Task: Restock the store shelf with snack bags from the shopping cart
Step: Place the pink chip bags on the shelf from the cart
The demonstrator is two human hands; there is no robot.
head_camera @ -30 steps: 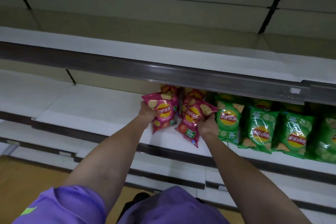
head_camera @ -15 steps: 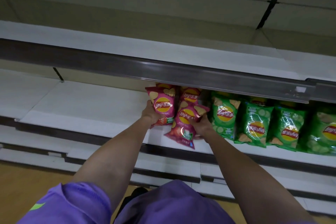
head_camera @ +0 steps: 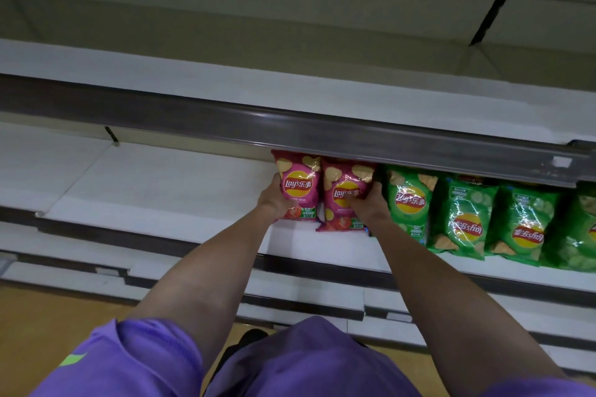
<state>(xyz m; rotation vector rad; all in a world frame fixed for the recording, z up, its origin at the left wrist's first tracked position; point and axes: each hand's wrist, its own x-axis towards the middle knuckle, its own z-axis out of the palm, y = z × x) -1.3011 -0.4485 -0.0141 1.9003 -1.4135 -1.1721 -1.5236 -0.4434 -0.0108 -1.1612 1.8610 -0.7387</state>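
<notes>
head view: in the middle of the frame two pink snack bags stand side by side on the white shelf (head_camera: 180, 193), their tops tucked under the grey rail (head_camera: 322, 135) of the shelf above. the left hand (head_camera: 274, 200) grips the left pink bag (head_camera: 298, 187), fingers curled round its left edge. the right hand (head_camera: 367, 203) grips the right pink bag (head_camera: 343, 196), fingers wrapped over its right side. right of them runs a row of green bags (head_camera: 464, 216), the nearest just beside the right hand. purple sleeves (head_camera: 129, 361) fill the bottom of the frame.
</notes>
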